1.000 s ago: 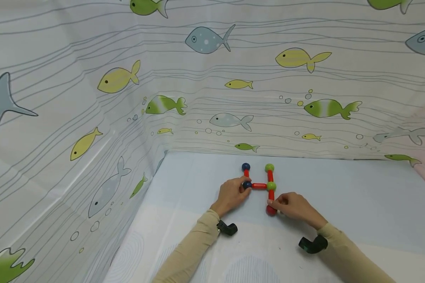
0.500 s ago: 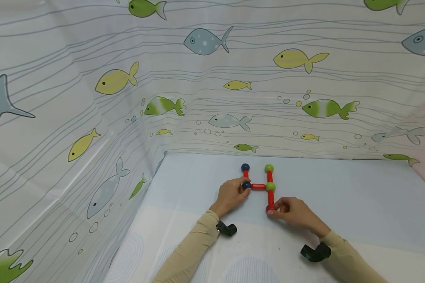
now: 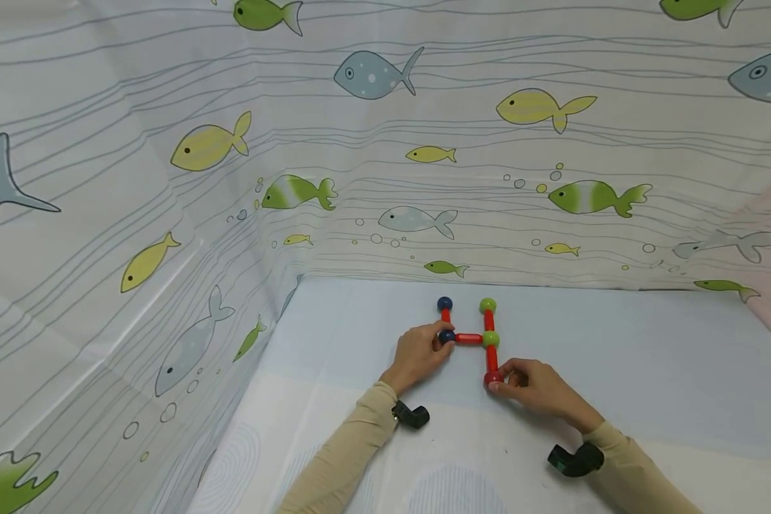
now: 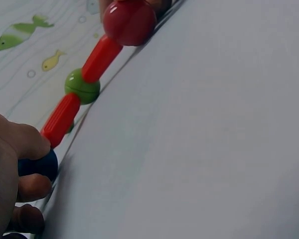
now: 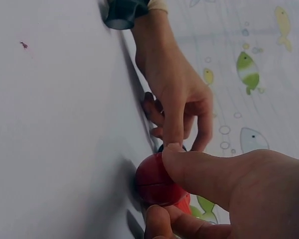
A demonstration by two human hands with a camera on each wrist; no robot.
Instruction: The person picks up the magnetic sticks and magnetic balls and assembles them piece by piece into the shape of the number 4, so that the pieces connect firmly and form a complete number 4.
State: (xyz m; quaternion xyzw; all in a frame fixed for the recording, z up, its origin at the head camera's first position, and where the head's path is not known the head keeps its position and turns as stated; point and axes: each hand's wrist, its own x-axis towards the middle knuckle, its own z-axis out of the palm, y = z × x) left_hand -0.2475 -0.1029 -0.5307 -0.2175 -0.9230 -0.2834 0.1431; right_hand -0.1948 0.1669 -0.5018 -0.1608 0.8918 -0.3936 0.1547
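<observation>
A toy frame of balls and red sticks lies on the pale table. My left hand [image 3: 417, 353] pinches the near blue ball [image 3: 446, 335] at its left corner; in the left wrist view the finger and thumb lie on either side of that blue ball [image 4: 46, 167]. A red stick [image 3: 469, 339] runs from it to the middle green ball [image 3: 491, 339]. My right hand [image 3: 536, 385] holds the red ball [image 3: 492, 379] at the near end between thumb and fingers, seen close in the right wrist view as a red ball [image 5: 157, 181] partly covered by the thumb.
A far blue ball [image 3: 445, 304] and a far green ball [image 3: 487, 305] end the two upward sticks. Behind the table [image 3: 617, 357] hangs a fish-print sheet [image 3: 488, 221], which also covers the left side. A black device [image 3: 412, 415] sits on each wrist.
My right hand has slid nearer the viewer, from the stick end beside the red ball onto the ball itself. The left hand keeps its place on the blue ball.
</observation>
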